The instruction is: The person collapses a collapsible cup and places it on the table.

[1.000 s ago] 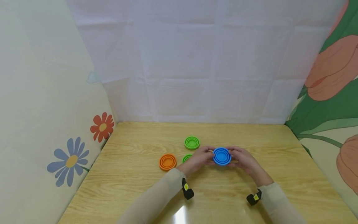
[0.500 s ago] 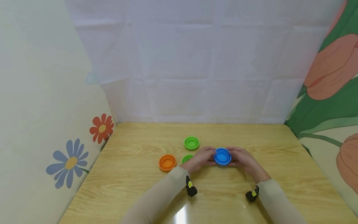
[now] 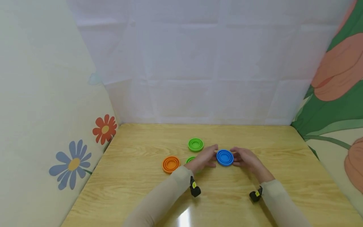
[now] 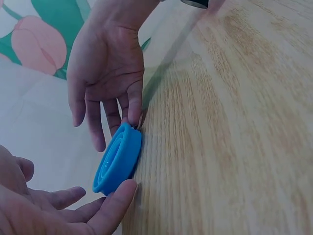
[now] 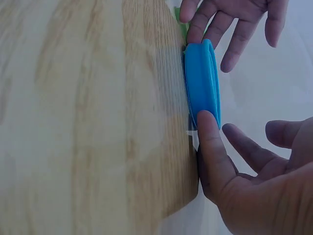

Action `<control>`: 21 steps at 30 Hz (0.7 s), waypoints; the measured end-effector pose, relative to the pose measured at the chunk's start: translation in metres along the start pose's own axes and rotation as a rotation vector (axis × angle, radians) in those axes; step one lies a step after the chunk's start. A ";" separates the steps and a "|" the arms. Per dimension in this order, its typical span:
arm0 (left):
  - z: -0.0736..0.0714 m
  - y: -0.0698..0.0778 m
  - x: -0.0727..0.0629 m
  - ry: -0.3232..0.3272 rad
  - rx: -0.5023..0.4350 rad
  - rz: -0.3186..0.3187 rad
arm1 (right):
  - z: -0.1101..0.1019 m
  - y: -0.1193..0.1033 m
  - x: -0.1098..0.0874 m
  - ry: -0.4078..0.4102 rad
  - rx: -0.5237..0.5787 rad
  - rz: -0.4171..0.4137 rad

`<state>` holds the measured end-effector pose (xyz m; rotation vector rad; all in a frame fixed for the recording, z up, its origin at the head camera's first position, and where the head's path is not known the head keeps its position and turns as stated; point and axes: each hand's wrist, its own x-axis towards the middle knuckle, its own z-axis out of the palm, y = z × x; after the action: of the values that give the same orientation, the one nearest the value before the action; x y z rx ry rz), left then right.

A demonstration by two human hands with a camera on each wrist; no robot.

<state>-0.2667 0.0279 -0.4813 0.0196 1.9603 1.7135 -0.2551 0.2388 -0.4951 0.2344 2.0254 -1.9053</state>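
Note:
A blue collapsible cup (image 3: 225, 157), folded flat into concentric rings, lies on the table between the two hands. To its left, my left hand (image 3: 204, 157) has its fingers spread, a small gap showing between most of them and the rim. My right hand (image 3: 248, 160) is at the right side, fingers loosely extended, with one fingertip right at the cup's edge in the right wrist view. Neither hand grips the cup (image 5: 201, 81). A second folded cup, green (image 3: 190, 160), is partly hidden behind my left hand and wrist.
Another green folded cup (image 3: 195, 144) lies farther back, and an orange folded cup (image 3: 171, 164) sits to the left. The wooden table (image 3: 136, 189) meets a white cloth backdrop (image 3: 181, 69) behind, with flower-printed cloth on both sides.
Both hands held the blue cup by its sides earlier. Their fingers have since loosened and parted from it, the left hand moving slightly left, and the cup now rests on the table.

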 end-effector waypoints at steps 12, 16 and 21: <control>-0.012 0.009 -0.013 -0.024 0.169 0.050 | -0.010 -0.004 -0.001 0.004 -0.095 -0.065; -0.019 0.019 -0.018 -0.013 0.285 0.093 | -0.020 -0.008 0.000 0.020 -0.189 -0.113; -0.035 0.033 -0.025 0.036 0.512 0.160 | -0.031 -0.012 0.004 0.019 -0.340 -0.214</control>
<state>-0.2701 -0.0064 -0.4397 0.3375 2.4277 1.2615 -0.2670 0.2676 -0.4844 -0.0529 2.4268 -1.6359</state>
